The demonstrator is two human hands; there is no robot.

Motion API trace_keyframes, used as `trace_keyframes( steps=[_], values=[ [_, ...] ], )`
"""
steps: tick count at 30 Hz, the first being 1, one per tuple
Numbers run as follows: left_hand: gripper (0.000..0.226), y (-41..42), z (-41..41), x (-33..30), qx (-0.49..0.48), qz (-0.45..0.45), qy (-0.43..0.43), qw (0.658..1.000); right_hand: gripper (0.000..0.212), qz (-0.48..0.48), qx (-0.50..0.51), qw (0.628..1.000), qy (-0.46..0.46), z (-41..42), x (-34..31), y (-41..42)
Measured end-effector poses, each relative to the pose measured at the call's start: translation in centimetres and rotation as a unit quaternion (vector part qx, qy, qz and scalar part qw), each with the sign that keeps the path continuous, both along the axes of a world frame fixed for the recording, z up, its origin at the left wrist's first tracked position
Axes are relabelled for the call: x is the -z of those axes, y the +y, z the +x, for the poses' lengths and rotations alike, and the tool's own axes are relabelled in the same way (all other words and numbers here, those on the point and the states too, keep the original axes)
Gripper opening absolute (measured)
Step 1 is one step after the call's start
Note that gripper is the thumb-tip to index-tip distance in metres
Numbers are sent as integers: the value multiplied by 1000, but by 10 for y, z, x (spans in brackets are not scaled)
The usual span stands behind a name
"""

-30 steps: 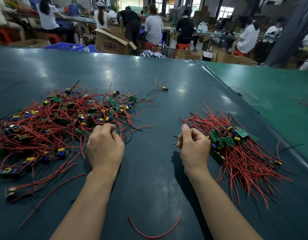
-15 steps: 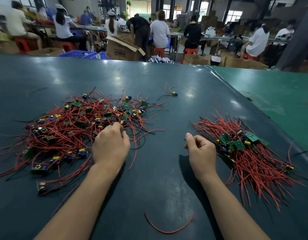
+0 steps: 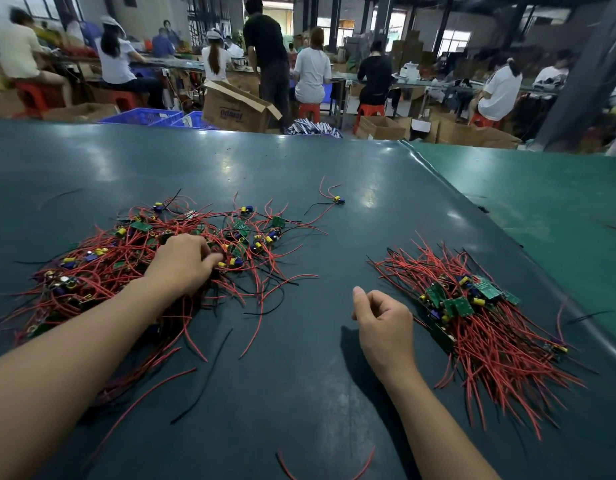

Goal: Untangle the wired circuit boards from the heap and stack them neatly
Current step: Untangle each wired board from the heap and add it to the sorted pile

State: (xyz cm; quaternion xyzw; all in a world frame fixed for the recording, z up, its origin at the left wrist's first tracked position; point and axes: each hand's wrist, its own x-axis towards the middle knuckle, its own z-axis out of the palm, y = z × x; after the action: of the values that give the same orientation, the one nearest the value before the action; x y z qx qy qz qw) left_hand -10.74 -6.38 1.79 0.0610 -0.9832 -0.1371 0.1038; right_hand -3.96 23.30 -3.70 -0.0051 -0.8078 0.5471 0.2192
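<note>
Head view of a dark green table (image 3: 334,174). On the left we see the heap (image 3: 154,258), a loose tangle of red and black wires with small green boards, yellow and blue parts scattered through it. Our left hand (image 3: 182,265) lies on the near right part of the heap, knuckles up, its fingers (image 3: 209,259) curled down into the wires beside a yellow part. We cannot tell whether they grasp a board or wire, because the fingertips are hidden among the strands.

On the right, well apart from the heap, lies the stack (image 3: 473,313): several green boards gathered together at its far left end, with their red wires running roughly parallel toward the near right. Our right hand (image 3: 384,320) rests on the bare table just left of the stack, between the 2 piles. Its fingers are loosely curled with the thumb raised, and it grasps nothing.

1 stray board (image 3: 338,199) with thin red and black leads lies alone on the table, far right of the heap. A loose red wire (image 3: 334,474) curves along the near edge of the view, and a loose black wire (image 3: 202,379) lies near the left forearm.

A lighter green table (image 3: 542,188) adjoins on the right. Beyond the far edge we see seated and standing workers, an open cardboard box (image 3: 235,107), blue crates (image 3: 144,116) and red stools (image 3: 308,109).
</note>
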Motion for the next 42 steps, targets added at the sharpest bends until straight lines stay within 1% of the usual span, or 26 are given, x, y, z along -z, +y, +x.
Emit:
trace_keyframes(
  steps=[2, 5, 8, 9, 13, 16, 20, 24, 26, 30, 33, 35, 36, 38, 42],
  values=[
    [23, 1, -4, -2, -9, -3, -26, 1000, 50, 3, 0, 1000, -2, 1, -2, -1],
    [16, -1, -9, -8, -39, 19, -81, 996, 50, 9, -1, 1000, -8, 2, -3, -2],
    [42, -1, -9, -13, -49, -14, -124, 991, 50, 15, -2, 1000, -12, 3, -4, -2],
    [43, -1, -10, -12, -45, -27, -121, 991, 50, 16, -2, 1000, -13, 3, -3, -2],
    [36, -5, -11, -4, -45, -40, -106, 993, 50, 25, -3, 1000, -15, 3, -2, -1],
    [35, -8, -12, -2, -29, -76, -100, 992, 51, 23, -7, 1000, -15, 3, -2, -1],
    [39, -7, -14, 3, -12, -121, -121, 985, 51, 33, -5, 999, -7, 3, -1, -2],
    [30, 0, -14, 2, -30, -169, -104, 980, 51, 36, 3, 999, -8, 2, 1, -1],
    [28, 0, -16, -3, -16, -185, -104, 977, 51, 31, 5, 999, -10, 2, 1, -1],
    [36, -2, -15, -10, 13, -113, -131, 985, 51, 25, 11, 1000, -5, 1, 0, -2],
    [25, -3, -16, -12, 13, -23, -123, 992, 51, 24, 8, 1000, -8, 1, -1, -1],
    [34, -3, -16, -15, 2, 51, -136, 989, 50, 23, 5, 1000, -13, 2, -1, -1],
    [39, -2, -16, -17, 1, 73, -144, 987, 50, 21, 5, 1000, -13, 2, -1, -2],
    [38, -2, -14, -19, 12, 61, -151, 987, 50, 19, 5, 1000, -11, 2, -1, -2],
    [35, -1, -10, -19, 20, -17, -178, 984, 50, 14, 1, 1000, -9, 2, -1, -1]
  ],
)
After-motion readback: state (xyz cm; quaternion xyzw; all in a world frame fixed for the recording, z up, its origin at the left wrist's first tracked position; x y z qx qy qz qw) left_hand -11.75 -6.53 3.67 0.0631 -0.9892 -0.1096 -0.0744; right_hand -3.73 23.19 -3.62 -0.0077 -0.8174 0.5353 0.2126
